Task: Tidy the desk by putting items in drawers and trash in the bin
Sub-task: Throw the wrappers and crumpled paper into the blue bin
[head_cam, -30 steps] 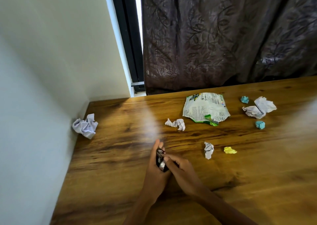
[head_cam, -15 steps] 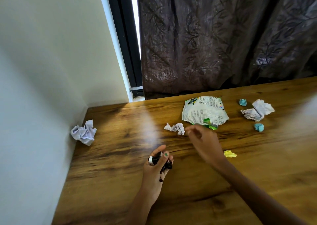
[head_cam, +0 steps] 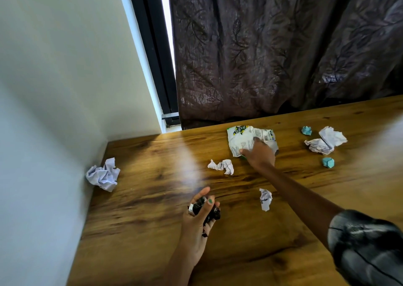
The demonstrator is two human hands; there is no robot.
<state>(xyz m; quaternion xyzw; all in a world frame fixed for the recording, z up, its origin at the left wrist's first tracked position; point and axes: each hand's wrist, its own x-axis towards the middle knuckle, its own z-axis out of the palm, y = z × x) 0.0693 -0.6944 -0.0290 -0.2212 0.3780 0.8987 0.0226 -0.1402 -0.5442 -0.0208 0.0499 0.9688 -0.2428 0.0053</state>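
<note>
Right hand (head_cam: 259, 155) has left the left one and shot forward across the bench (head_cam: 152, 231); half a second back it was only passing the small white scrap (head_cam: 221, 166), and now it lands flat on the snack wrapper (head_cam: 242, 139) near the curtain (head_cam: 283, 50), fingers spread over the foil rather than curled round it, so contact but no real grip yet. Left hand (head_cam: 198, 220) stays low and near, fingers wrapped round a dark crumpled wrapper (head_cam: 208, 209), the same bundle both hands were working a second ago. So one piece of trash is secured and the second is being claimed. Plenty left: a crumpled sheet (head_cam: 102, 174) by the wall, a printed scrap (head_cam: 265, 198) mid-bench, a bigger white wad (head_cam: 326, 140) with two teal balls (head_cam: 306, 130) (head_cam: 328, 162) on the right. The yellow scrap seen earlier is now out of sight, probably hidden under the forearm. No bin or drawer in view.
</note>
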